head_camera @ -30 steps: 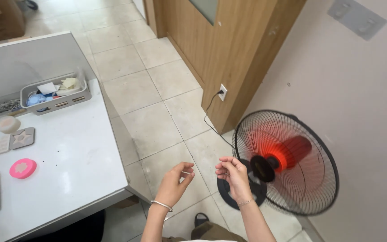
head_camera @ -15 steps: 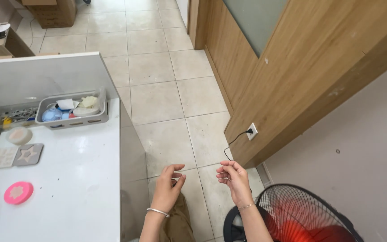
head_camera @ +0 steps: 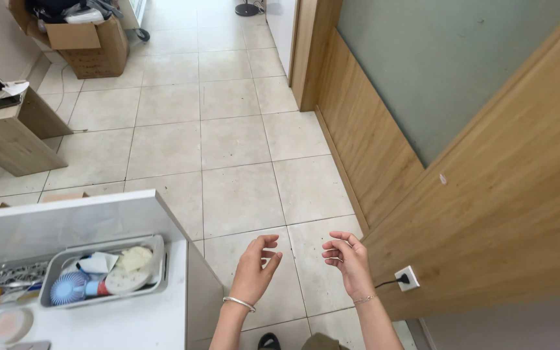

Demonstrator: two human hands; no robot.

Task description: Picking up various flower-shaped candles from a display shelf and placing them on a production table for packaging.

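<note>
My left hand [head_camera: 256, 269] and my right hand [head_camera: 347, 259] are raised side by side over the tiled floor, about a hand's width apart. Each has loosely curled fingers held apart, and I see nothing in either hand. A thin bracelet circles each wrist. My left hand hangs just right of the white table's corner [head_camera: 183, 259]. My right hand is closest to the wall socket [head_camera: 404, 279], which has a black plug in it.
A grey tray [head_camera: 158, 259] on the white table holds a small blue fan [head_camera: 67, 288] and white pieces. A wooden door with a green panel [head_camera: 487, 194] fills the right. A wooden desk [head_camera: 8, 126] and an open cardboard box [head_camera: 92, 42] stand far left.
The view has swung up and away from the standing fan, which is now out of sight. My hands have stayed in front of me, fingers a little more spread.
</note>
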